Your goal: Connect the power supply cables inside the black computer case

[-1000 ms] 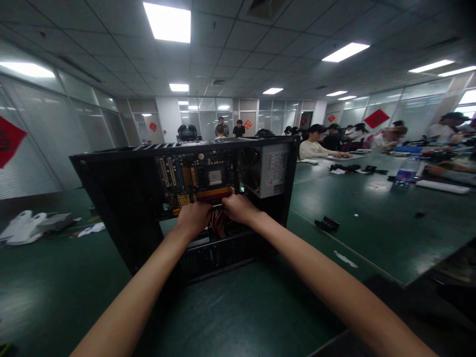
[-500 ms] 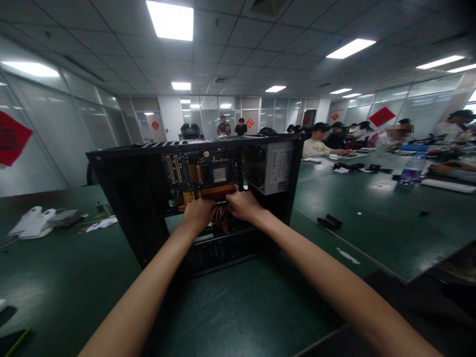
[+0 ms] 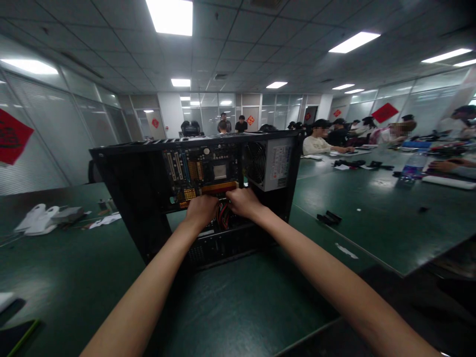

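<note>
A black computer case [image 3: 130, 198] stands on its edge on the green table, its open side facing me. Inside are a motherboard [image 3: 178, 171], a memory module [image 3: 219, 188] in orange and red, and a grey power supply [image 3: 278, 163] at upper right. Between my hands hangs a bundle of red and black power cables [image 3: 223, 216]. My left hand [image 3: 202, 209] is closed at the cables' left side, knuckles up. From the right, my right hand [image 3: 245, 202] pinches at their upper end. Both sets of fingertips are partly hidden, so the exact grip point is unclear.
White plastic bags [image 3: 35, 220] and a grey box [image 3: 69, 214] lie on the left. Black brackets [image 3: 329, 217] and a white scrap [image 3: 346, 250] lie to the right of the case. Farther off stands a water bottle [image 3: 412, 166], with several people seated along the tables.
The view has shifted slightly. Both hands stay closed at the cable bundle, with only a small movement of the left hand.
</note>
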The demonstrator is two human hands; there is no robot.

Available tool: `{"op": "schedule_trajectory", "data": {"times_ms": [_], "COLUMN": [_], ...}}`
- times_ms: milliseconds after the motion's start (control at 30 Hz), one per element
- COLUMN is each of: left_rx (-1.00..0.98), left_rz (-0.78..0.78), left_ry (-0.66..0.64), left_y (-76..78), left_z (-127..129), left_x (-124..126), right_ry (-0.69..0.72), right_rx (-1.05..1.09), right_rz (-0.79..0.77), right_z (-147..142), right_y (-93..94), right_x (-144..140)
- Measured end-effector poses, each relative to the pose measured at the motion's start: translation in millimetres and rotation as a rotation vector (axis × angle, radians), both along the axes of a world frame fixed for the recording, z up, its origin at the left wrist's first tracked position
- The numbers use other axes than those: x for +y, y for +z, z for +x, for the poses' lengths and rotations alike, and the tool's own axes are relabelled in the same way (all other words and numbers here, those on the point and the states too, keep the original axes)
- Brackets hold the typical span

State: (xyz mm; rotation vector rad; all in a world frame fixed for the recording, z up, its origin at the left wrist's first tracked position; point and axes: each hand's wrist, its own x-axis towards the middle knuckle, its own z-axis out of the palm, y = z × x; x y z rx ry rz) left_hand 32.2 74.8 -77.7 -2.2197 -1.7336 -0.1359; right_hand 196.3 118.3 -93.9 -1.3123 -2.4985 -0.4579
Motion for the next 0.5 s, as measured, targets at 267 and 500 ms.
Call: {"op": "schedule_trajectory", "data": {"times_ms": [267,500], "left_rx": [0.022,-0.131], "left_rz": [-0.003,0.019], "left_ry": [-0.019,0.034], "left_y": [1.3,-6.8], "left_z": [2,-8], "left_x": [0,6], "right_ry": [-0.003,0.026], "right_rx": [0.005,-0.027], "right_rz": [-0.019,0.002], "right_z": [2,-3], "right_y": [1.0,3.1], "right_x": [2,-1]}}
